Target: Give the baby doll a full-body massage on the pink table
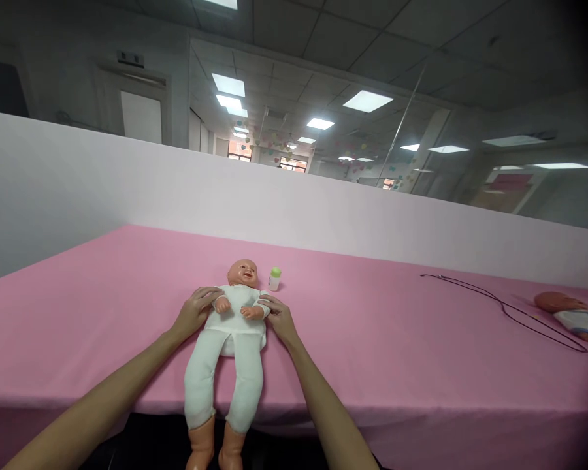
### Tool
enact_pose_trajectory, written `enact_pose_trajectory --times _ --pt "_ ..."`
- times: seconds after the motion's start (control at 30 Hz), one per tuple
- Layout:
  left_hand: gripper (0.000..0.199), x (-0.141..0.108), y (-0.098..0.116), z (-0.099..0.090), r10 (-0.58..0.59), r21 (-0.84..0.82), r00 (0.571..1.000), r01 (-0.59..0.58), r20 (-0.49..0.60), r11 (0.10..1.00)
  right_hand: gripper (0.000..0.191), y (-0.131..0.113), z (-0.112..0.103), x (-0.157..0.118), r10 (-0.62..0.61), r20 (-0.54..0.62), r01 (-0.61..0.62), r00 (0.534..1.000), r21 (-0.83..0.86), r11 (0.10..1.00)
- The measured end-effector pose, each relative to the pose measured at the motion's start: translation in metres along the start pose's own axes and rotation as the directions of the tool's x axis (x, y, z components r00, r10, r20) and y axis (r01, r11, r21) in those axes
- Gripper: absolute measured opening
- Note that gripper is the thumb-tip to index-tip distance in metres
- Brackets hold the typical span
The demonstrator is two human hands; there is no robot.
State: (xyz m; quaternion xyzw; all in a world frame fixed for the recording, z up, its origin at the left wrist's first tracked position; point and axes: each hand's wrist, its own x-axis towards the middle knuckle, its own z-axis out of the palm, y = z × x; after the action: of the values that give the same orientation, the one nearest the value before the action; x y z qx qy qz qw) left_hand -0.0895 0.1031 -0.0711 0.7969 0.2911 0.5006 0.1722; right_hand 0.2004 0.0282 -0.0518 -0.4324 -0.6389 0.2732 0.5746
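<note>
A baby doll [234,320] in a white top and white trousers lies on its back on the pink cloth, its feet hanging past the near edge. My left hand [196,310] is closed on the doll's upper arm and side at the left, with its fingertips partly hidden by the sleeve. On the other side, my right hand [279,318] grips the doll's arm, fingers bent over the sleeve. Close to the doll's head stands a small white bottle [274,280] with a green cap, upright and apart from my hands.
A pink cloth [362,333] covers the wide table. At the right lie a thin dark looped cord [502,303] and a second doll [581,316], cut off by the frame edge. Behind the table runs a white low wall [298,205] with glass above it.
</note>
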Motion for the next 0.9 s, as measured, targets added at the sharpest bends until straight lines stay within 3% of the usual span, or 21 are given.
enact_pose_trajectory --times 0.07,0.17,0.23,0.3,0.37,0.43,0.57,0.67,0.77,0.83,0.9 --pt "0.031 0.001 -0.004 0.001 -0.154 -0.09 0.985 0.147 -0.077 0.985 0.029 0.0 -0.002 0.001 0.088 -0.095 -0.08 0.992 0.086 0.993" --pt "0.033 0.003 -0.011 -0.001 -0.404 -0.281 0.889 0.339 -0.217 0.898 0.031 0.004 -0.007 0.003 0.283 -0.252 -0.237 0.926 0.199 0.951" --pt "0.042 0.004 -0.015 -0.004 -0.525 -0.397 0.819 0.414 -0.231 0.819 0.038 0.008 -0.012 0.004 0.346 -0.318 -0.284 0.883 0.227 0.932" --pt "0.048 0.005 -0.016 -0.006 -0.583 -0.461 0.786 0.447 -0.206 0.766 0.043 0.011 -0.016 0.005 0.358 -0.344 -0.289 0.868 0.236 0.928" --pt "0.045 0.006 -0.013 -0.007 -0.549 -0.44 0.806 0.421 -0.219 0.793 0.043 0.011 -0.017 0.006 0.352 -0.347 -0.279 0.869 0.243 0.929" --pt "0.035 0.006 -0.008 -0.006 -0.446 -0.342 0.861 0.353 -0.246 0.871 0.041 0.008 -0.015 0.006 0.329 -0.326 -0.256 0.886 0.245 0.935" --pt "0.029 0.003 0.0 -0.002 -0.106 -0.123 0.991 0.096 -0.081 0.988 0.028 -0.005 -0.006 0.002 0.166 -0.085 -0.152 0.983 0.146 0.978" --pt "0.034 0.001 0.001 -0.001 0.072 -0.023 0.997 -0.072 0.012 0.997 0.024 -0.012 0.0 -0.002 0.076 0.05 -0.079 0.996 0.059 0.995" --pt "0.033 0.0 0.0 0.0 0.015 -0.022 1.0 -0.015 -0.013 1.0 0.027 -0.012 0.001 -0.003 0.09 0.017 -0.09 0.996 0.063 0.994" --pt "0.032 0.001 -0.001 0.0 -0.129 -0.098 0.989 0.122 -0.072 0.988 0.028 -0.008 -0.001 -0.001 0.15 -0.083 -0.138 0.985 0.14 0.981" --pt "0.032 0.003 -0.003 -0.001 -0.307 -0.226 0.939 0.269 -0.157 0.936 0.028 -0.002 -0.004 0.001 0.24 -0.207 -0.192 0.948 0.225 0.955"
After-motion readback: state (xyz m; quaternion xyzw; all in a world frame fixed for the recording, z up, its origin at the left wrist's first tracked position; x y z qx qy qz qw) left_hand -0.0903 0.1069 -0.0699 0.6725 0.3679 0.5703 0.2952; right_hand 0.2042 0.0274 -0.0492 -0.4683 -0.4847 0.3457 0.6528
